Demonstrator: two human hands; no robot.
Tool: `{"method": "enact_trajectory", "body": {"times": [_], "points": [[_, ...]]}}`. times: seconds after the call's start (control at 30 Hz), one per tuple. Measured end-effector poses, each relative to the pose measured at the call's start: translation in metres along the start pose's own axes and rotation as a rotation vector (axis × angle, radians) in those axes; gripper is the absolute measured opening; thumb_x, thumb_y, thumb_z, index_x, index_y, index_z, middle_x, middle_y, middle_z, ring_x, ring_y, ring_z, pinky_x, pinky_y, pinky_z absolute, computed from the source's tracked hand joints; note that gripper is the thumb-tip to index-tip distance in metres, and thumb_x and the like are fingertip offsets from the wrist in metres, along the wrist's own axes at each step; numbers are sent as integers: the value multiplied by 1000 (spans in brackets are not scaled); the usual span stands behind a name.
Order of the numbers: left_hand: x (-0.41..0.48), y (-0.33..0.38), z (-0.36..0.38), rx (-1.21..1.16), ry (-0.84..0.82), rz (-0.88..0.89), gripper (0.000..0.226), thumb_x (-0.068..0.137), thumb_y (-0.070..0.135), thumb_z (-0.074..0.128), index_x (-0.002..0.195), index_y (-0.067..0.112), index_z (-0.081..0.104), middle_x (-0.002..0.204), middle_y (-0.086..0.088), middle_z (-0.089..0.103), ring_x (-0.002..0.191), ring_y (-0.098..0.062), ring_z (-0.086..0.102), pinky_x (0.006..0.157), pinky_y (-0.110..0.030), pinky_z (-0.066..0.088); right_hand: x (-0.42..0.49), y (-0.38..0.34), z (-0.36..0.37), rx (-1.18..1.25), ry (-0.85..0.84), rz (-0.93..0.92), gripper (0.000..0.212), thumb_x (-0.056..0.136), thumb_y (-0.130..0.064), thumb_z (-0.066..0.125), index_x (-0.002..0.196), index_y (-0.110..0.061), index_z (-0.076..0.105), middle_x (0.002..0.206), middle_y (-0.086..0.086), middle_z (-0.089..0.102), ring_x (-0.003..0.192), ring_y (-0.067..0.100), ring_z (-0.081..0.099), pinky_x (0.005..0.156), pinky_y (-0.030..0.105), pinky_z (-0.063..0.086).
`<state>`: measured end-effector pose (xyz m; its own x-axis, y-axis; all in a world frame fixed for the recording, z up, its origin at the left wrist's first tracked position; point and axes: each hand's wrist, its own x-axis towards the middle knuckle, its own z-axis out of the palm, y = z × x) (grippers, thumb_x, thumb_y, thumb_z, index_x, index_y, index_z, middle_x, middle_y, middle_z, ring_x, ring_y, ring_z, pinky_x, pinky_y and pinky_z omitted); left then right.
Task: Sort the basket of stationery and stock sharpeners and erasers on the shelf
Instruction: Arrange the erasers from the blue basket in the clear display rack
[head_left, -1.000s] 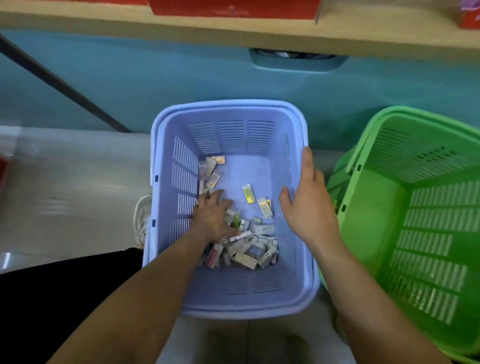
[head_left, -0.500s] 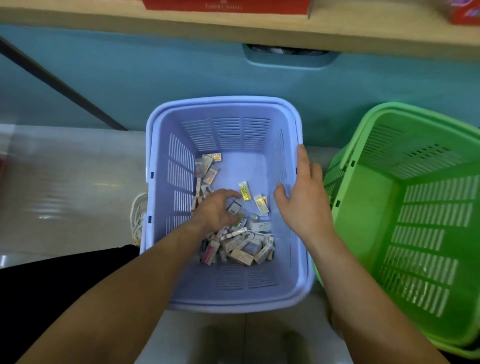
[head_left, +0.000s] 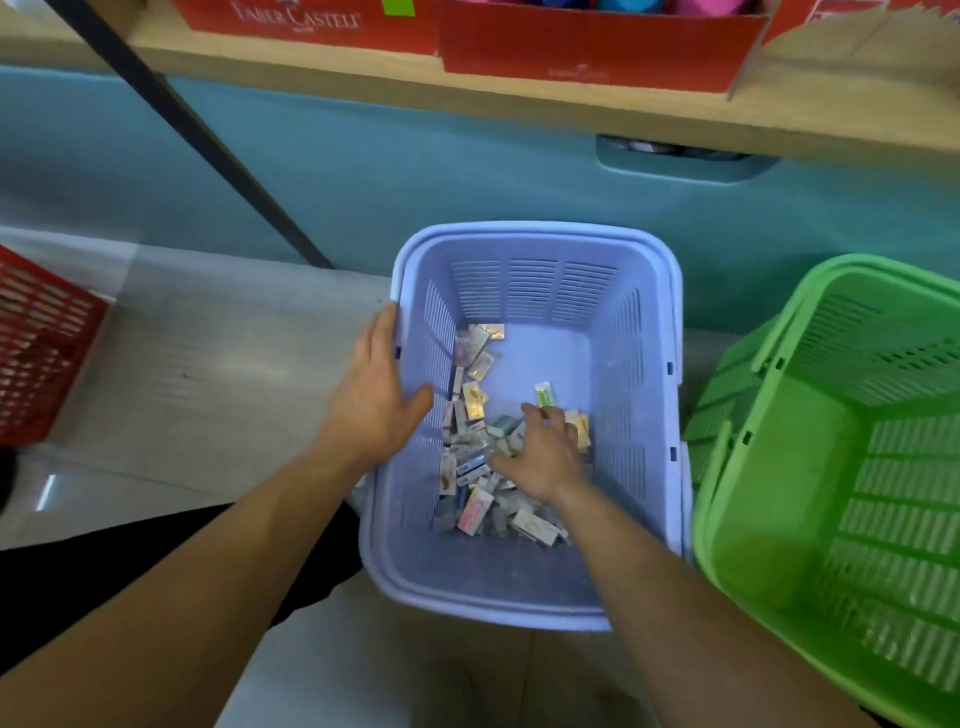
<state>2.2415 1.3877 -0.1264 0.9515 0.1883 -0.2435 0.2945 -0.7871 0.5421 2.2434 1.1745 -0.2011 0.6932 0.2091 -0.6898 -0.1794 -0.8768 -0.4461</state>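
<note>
Currently: sorting stage, early by my read.
Red basket (head_left: 41, 343): far left on the floor, only a corner in view, contents not visible.
Left hand (head_left: 371, 400): on the left wall of the lavender basket (head_left: 535, 231); fingers straight and together along the outside, thumb over the rim on the inside; reads as steadying it.
Packets (head_left: 475, 405): small boxed erasers or sharpeners, too small to tell which; a loose heap on the basket floor, mostly left and near side, a few strays toward the far end.
Right hand (head_left: 540, 457): down in the heap, fingers bent into the packets; cannot tell whether they are clamped on one.
Green basket (head_left: 909, 467): just right of the lavender one, no items visible inside.
Shelf (head_left: 363, 67): above, red cartons (head_left: 587, 47) on it; no loose packets visible there.
Done: nothing visibly sorted out or stocked.
Left: split the heap by type, then move it up to the shelf, so most of the job.
</note>
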Motion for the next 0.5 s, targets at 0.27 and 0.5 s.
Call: {"method": "enact_trajectory", "body": {"times": [0.27, 0.5], "points": [[7, -11, 18, -73, 74, -48, 84, 92, 20, 56, 155, 37, 4, 133, -14, 59, 96, -41, 65, 79, -51, 53, 60, -11, 46, -147, -63, -30, 124, 48, -85, 73, 148, -29, 26, 146, 4, 29, 134, 39, 34, 100, 53, 46], [9, -8, 18, -60, 84, -60, 82, 92, 18, 57, 157, 32, 9, 134, -12, 59, 87, -37, 63, 67, -39, 47, 72, -6, 34, -52, -74, -181, 94, 57, -75, 80, 131, -26, 50, 129, 2, 58, 120, 28, 55, 92, 39, 50]]}}
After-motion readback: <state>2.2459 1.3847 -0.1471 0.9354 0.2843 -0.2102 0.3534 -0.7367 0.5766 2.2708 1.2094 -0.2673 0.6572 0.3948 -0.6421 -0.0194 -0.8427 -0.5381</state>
